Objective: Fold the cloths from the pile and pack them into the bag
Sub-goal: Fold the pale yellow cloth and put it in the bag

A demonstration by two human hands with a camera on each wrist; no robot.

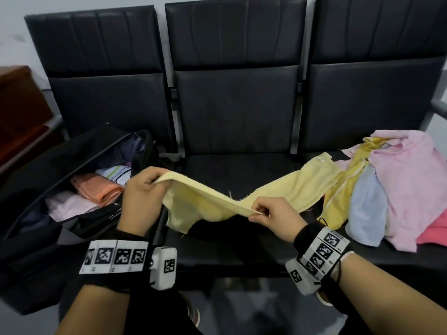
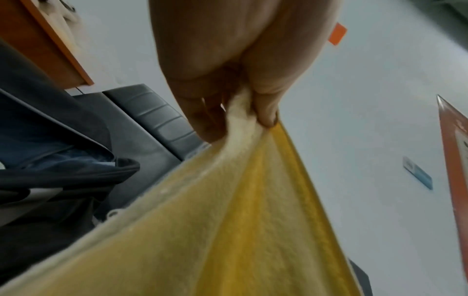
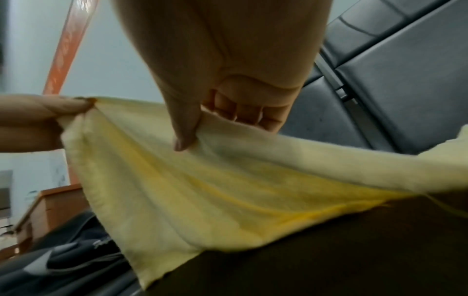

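Note:
A pale yellow cloth (image 1: 200,201) hangs stretched above the middle seat, its far end still trailing toward the pile. My left hand (image 1: 142,189) pinches one end of its top edge, over the bag's rim. My right hand (image 1: 268,213) pinches the same edge further along. The left wrist view shows thumb and fingers clamped on the yellow cloth (image 2: 240,210); the right wrist view shows my thumb pressing the yellow cloth (image 3: 202,190) against curled fingers. A black bag (image 1: 48,170) lies open on the left seat with folded cloths inside. The pile (image 1: 391,184) of pink, blue and yellow cloths sits on the right seat.
Three joined black padded seats (image 1: 237,112) with backrests stand in front of me. A brown wooden cabinet (image 1: 17,105) is at the far left. Inside the bag lie a folded orange cloth (image 1: 96,187), a pink one (image 1: 67,204) and a striped one (image 1: 116,174).

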